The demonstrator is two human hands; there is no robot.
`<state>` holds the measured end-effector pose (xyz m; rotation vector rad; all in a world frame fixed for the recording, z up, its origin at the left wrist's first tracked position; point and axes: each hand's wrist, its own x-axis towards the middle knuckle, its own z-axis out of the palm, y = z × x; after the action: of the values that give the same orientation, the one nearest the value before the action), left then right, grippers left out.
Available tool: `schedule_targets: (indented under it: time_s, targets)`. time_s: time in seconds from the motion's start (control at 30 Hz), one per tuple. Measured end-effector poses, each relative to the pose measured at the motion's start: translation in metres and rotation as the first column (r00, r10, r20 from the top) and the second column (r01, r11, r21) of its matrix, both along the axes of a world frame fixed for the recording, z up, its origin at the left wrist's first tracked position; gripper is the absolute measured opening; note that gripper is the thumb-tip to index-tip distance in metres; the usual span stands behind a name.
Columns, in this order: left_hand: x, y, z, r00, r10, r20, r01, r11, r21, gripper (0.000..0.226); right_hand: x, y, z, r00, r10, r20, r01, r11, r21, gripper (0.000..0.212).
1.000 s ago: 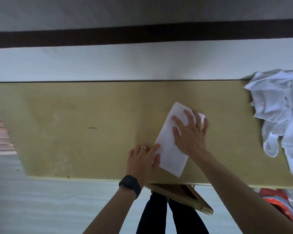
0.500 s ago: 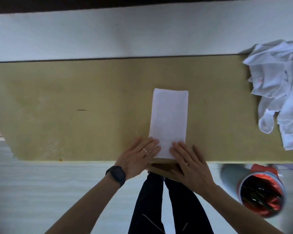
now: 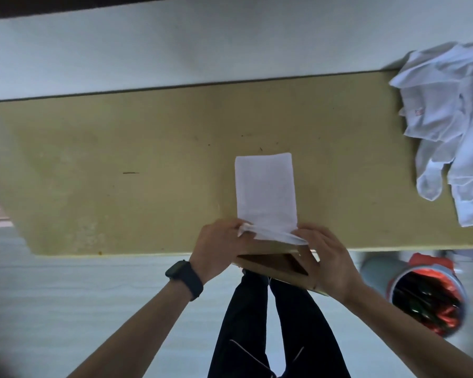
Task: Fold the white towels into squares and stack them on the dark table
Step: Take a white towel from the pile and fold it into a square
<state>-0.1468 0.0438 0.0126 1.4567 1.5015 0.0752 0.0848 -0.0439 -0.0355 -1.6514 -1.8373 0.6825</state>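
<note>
One white towel point(image 3: 265, 192) lies in the middle of the frame on the yellowish table point(image 3: 120, 159). It is already folded down to a long narrow rectangle, with its far end flat on the surface. It isn't a square yet. From where I stand, one more fold looks about due, bringing the near end up over the far end.

The left hand point(image 3: 219, 244) has its fingers curled round the near left corner, pinching the cloth. The right hand point(image 3: 322, 252) grips the near right corner the same way. That near edge is bunched and lifted a little off the table.

I'd say most of the job is left. A rumpled pile of unfolded white towels point(image 3: 448, 118) sits at the upper right of the frame, well apart from the hands. I can't see a stack of finished squares anywhere, nor a table I would call dark.
</note>
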Motion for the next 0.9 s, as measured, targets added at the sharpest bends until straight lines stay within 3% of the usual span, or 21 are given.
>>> schedule_targets:
  time_s: [0.13,0.23,0.43,0.63,0.8,0.9]
  targets:
    - [0.006,0.034,0.001,0.974,0.184,0.130,-0.188,0.982,0.017,0.020,-0.009,0.050,0.029,0.926,-0.334,-0.178,0.279,0.920,-0.276,0.012]
    - [0.016,0.059,-0.011,0.958,0.258,0.126,-0.260,0.966,-0.008,0.017,-0.018,0.087,0.027,0.859,-0.460,-0.224,0.353,0.850,-0.392,0.007]
    - [0.027,0.085,-0.032,0.918,0.391,0.067,-0.389,0.921,-0.031,0.031,-0.032,0.127,0.003,0.837,-0.544,-0.065,0.460,0.761,-0.457,0.024]
    - [0.034,0.094,-0.036,0.905,0.425,0.006,-0.425,0.905,-0.027,0.029,-0.035,0.142,0.000,0.822,-0.560,0.105,0.534,0.693,-0.484,0.030]
    - [0.039,0.099,-0.039,0.920,0.381,-0.093,-0.382,0.924,0.001,0.032,-0.034,0.153,0.001,0.795,-0.582,0.171,0.577,0.637,-0.512,0.029]
    - [0.041,0.103,-0.039,0.923,0.306,-0.233,-0.306,0.951,0.037,0.035,-0.034,0.156,0.002,0.789,-0.579,0.205,0.589,0.619,-0.519,0.030]
